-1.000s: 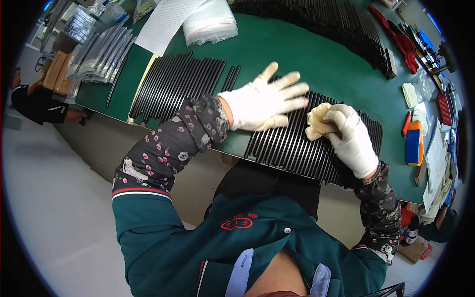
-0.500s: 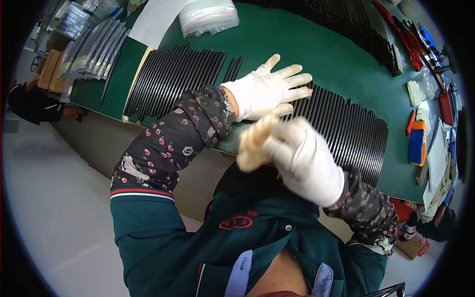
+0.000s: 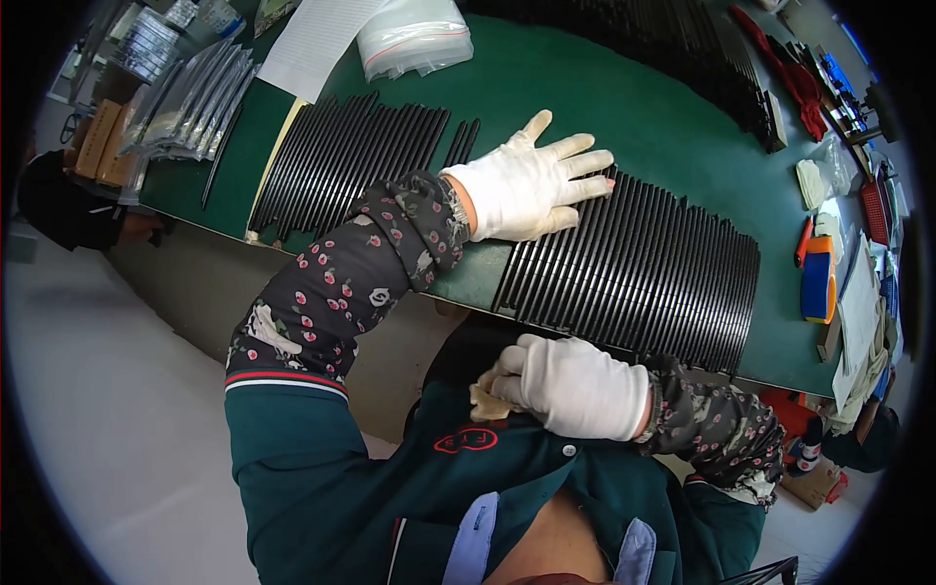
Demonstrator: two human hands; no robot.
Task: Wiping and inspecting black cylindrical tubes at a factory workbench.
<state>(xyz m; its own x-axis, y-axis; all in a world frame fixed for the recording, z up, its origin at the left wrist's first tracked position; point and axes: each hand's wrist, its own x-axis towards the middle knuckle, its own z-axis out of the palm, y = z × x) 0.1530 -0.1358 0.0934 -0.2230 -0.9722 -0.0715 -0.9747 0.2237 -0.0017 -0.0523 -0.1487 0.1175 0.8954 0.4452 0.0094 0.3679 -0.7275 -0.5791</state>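
Note:
A row of thin black rods [image 3: 634, 263] lies side by side on the green table, right of centre. My left hand [image 3: 526, 185], in a white glove, rests flat with fingers spread over the left end of that row; one fingertip looks bare. My right hand [image 3: 575, 385], also gloved, is closed in front of my chest, below the table's front edge. Out of its fingers pokes a crumpled cream cloth [image 3: 490, 402], mostly hidden in the grip. Beyond my left forearm lies another group of black rods [image 3: 341, 161], with a few short rod ends [image 3: 463, 141] beside it.
Clear plastic bags [image 3: 414, 39] and a white paper sheet [image 3: 317, 44] lie at the back. Packed silver pouches [image 3: 190, 102] are stacked at left near cardboard boxes [image 3: 105, 141]. A dark pile of rods [image 3: 643, 49] spans the far side. An orange-and-blue tape roll [image 3: 819, 281] sits at right.
My right hand has drawn back from over the rods toward my chest, taking the cloth with it. More of the row shows now. My left hand stays nearly in place.

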